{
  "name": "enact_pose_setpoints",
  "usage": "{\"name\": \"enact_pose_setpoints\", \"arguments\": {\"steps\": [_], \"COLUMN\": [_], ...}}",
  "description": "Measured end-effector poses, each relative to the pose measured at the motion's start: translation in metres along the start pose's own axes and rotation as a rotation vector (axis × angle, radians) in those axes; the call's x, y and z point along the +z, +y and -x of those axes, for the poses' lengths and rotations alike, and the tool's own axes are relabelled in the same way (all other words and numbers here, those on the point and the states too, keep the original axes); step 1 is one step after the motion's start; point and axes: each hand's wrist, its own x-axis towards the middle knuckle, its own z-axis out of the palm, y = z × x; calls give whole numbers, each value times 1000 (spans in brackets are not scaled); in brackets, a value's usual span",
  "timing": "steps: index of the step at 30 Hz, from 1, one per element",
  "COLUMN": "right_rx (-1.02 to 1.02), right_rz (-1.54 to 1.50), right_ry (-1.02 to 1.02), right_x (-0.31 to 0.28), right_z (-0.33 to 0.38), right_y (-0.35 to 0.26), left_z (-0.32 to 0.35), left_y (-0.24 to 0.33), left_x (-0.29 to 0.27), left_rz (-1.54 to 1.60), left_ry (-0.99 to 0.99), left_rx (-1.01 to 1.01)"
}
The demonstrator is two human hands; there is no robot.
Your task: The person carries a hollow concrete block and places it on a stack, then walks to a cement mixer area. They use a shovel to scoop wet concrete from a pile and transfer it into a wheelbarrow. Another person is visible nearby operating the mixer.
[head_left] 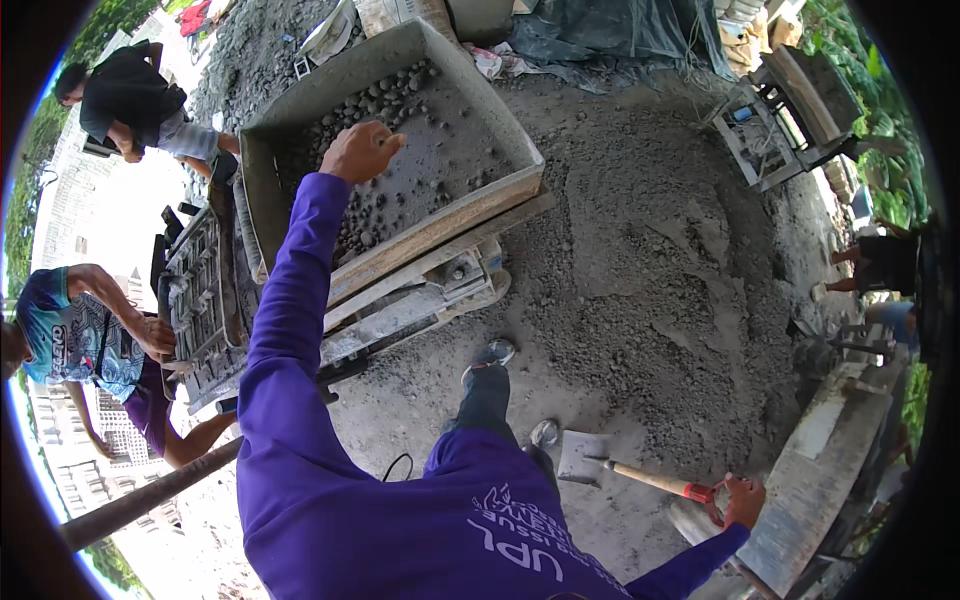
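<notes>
My left hand (362,150) reaches out over a large grey trough (300,105) filled with dark gravel and wet mix; its fingers are curled loosely, and whether they hold stones I cannot tell. My right hand (744,499) grips the red handle end of a shovel (640,474), low at the right. The shovel's flat blade (582,457) rests on the ground beside my foot (492,354). I wear a purple long-sleeved shirt.
A heap of grey sand and cement (650,250) spreads to the right of the trough. A block mould machine (205,300) stands at left, with two people (80,340) beside it. Another metal frame (790,110) sits at top right; a plank (820,470) lies at right.
</notes>
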Motion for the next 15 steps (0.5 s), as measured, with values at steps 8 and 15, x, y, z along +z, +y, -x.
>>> {"name": "enact_pose_setpoints", "arguments": {"steps": [8,15], "right_rx": [-176,103], "right_rz": [237,82], "right_ry": [32,-206], "right_x": [43,40], "right_z": [29,47], "right_y": [-66,-67], "left_z": [-229,-129], "left_y": [-54,-5], "left_x": [106,15], "left_rz": [-119,-155], "left_ry": [52,-87], "left_rx": [-236,497]}}
